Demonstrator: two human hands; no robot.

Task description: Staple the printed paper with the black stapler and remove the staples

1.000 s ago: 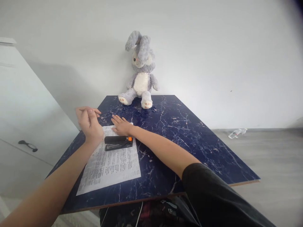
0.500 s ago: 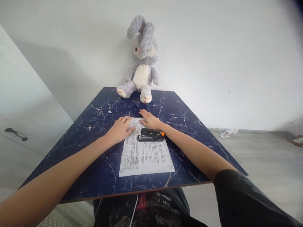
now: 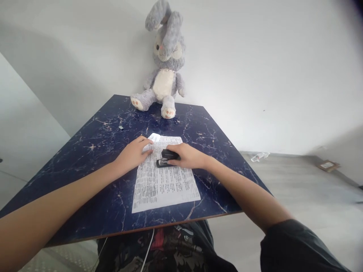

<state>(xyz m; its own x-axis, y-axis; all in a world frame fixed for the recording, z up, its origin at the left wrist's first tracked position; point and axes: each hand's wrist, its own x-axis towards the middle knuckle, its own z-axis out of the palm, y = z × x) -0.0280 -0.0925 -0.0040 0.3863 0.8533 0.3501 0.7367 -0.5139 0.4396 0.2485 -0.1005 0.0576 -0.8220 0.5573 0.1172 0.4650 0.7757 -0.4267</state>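
Observation:
A black stapler (image 3: 168,153) is in the grip of my right hand (image 3: 189,155), its fingers wrapped round it from the right and hiding its rear part. It is over the upper half of a printed sheet of paper (image 3: 164,187), lying crosswise. At the sheet's upper left edge, my left hand (image 3: 133,151) rests with thumb and fingers apart, the tips touching the paper. Just beyond those fingertips the sheet's top left corner (image 3: 154,137) looks bright and turned up or folded.
The paper lies on a dark blue marbled table (image 3: 119,200). A grey plush rabbit (image 3: 164,85) sits at the far end against the wall. A small pale scrap (image 3: 121,127) is on the left. Clear plastic packaging (image 3: 259,156) and a cardboard box (image 3: 328,165) lie on the floor.
My right hand has moved back from the paper's top and taken hold of the stapler. The paper's top left corner now shows turned up. The view has shifted a little to the right.

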